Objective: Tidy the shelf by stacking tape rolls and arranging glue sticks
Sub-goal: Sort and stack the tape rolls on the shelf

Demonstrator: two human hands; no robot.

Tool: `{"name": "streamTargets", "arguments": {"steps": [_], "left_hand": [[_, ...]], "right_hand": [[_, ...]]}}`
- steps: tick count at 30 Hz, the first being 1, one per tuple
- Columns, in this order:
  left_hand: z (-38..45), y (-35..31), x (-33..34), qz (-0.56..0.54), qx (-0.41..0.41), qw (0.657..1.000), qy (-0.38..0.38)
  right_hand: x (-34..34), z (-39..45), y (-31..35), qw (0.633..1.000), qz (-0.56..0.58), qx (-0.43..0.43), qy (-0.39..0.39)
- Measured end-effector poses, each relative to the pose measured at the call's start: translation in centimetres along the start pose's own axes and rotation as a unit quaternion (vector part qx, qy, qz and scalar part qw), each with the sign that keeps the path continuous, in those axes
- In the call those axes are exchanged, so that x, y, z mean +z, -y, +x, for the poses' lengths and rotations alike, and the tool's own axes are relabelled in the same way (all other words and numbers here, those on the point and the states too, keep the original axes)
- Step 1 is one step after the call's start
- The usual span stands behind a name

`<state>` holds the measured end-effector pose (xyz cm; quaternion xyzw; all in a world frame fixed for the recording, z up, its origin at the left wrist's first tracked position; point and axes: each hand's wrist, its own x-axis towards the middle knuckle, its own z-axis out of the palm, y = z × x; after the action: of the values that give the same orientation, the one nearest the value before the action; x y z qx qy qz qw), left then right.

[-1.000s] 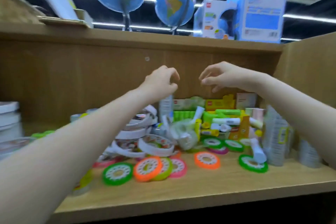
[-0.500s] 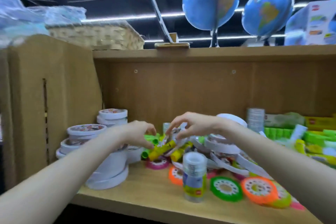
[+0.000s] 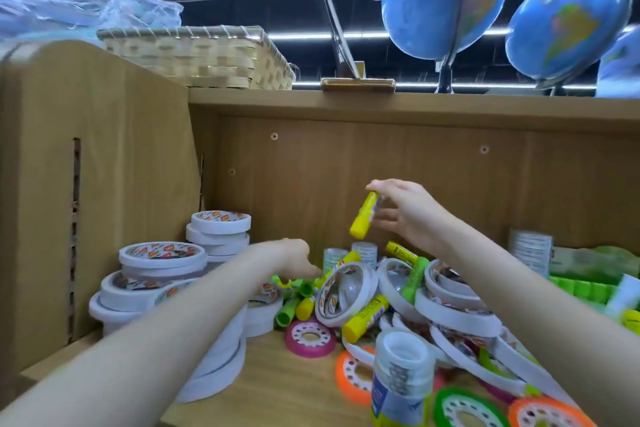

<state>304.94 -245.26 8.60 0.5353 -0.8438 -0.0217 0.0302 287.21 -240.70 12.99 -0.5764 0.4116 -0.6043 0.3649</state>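
Your right hand [image 3: 407, 215] has a narrow grip pinching the top end of a yellow glue stick [image 3: 363, 216], fingertips only, with the stick hanging tilted, its lower end pointing to about 7 o'clock. Half a second back both hands were down in the pile with that stick lying among the rolls; now it's lifted clear and hanging in the air just above the heap, so you've pulled one glue stick out and it's ready to go wherever you're lining them up.

Your left hand [image 3: 294, 262] is low at about 8 o'clock from the held stick, reaching into the green glue sticks [image 3: 292, 305] at the pile's left edge. Its fingers are hidden behind the hand, so I can't tell if that grip is on anything.

The stick looks like smooth plastic, bright yellow with a small printed label near the top, cap on as far as I can tell.

Further out: neat white tape stacks [image 3: 162, 274] sit at 9 o'clock against the shelf [image 3: 277, 388] side wall, so stacking looks partly done. The loose tape rolls [image 3: 450, 305] and more yellow sticks are a jumble at 4 o'clock, so honestly there's plenty left.
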Motion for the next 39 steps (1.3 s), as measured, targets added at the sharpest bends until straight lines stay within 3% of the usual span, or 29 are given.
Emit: {"name": "streamTargets", "arguments": {"steps": [2,3,4,5,6,7,8,11,18,20,26,28,31,39], "left_hand": [[0.8,-0.6,0.7,0.020,-0.028,0.999,0.020],[1.0,-0.7,0.9,0.029,-0.045,0.998,0.030],[1.1,-0.8,1.1,0.038,-0.058,0.997,0.040],[1.3,-0.8,1.2,0.048,-0.067,0.995,0.052],[1.4,-0.9,1.2,0.057,-0.073,0.994,0.060],[1.3,-0.9,1.1,0.065,-0.077,0.993,0.065],[1.2,-0.9,1.1,0.074,-0.076,0.992,0.066],[0.9,-0.8,0.9,0.076,-0.060,0.991,0.089],[0.6,-1.4,1.6,0.085,-0.012,0.988,0.125],[0.6,-1.5,1.9,0.079,0.004,0.988,0.133],[0.2,-1.1,0.7,-0.005,0.024,1.000,0.017],[0.2,-1.1,1.1,-0.015,0.056,0.998,0.007],[0.4,-1.1,1.2,-0.018,0.078,0.997,-0.009],[0.8,-0.6,1.3,-0.025,0.022,0.999,-0.030]], "right_hand": [[0.5,0.6,-0.1,0.999,-0.039,-0.002,-0.021],[0.5,0.9,-0.5,0.985,-0.170,-0.036,-0.013],[0.3,1.3,-1.0,0.929,-0.358,-0.097,0.019],[0.2,1.5,-1.4,0.839,-0.517,-0.150,0.078],[0.2,1.7,-1.8,0.755,-0.617,-0.171,0.141],[0.2,1.8,-2.1,0.694,-0.676,-0.162,0.187],[0.4,1.9,-2.4,0.663,-0.704,-0.145,0.211],[1.2,2.0,-2.4,0.651,-0.715,-0.120,0.226],[1.2,2.2,-2.3,0.571,-0.773,-0.126,0.247],[1.1,2.3,-2.4,0.588,-0.762,-0.141,0.232],[-1.6,1.6,1.0,0.818,-0.552,-0.133,0.090],[-2.5,0.7,1.9,0.859,-0.491,-0.105,0.101],[-3.4,-0.6,2.0,0.841,-0.521,-0.095,0.113],[-4.5,-2.0,1.2,0.827,-0.549,-0.073,0.098]]}}
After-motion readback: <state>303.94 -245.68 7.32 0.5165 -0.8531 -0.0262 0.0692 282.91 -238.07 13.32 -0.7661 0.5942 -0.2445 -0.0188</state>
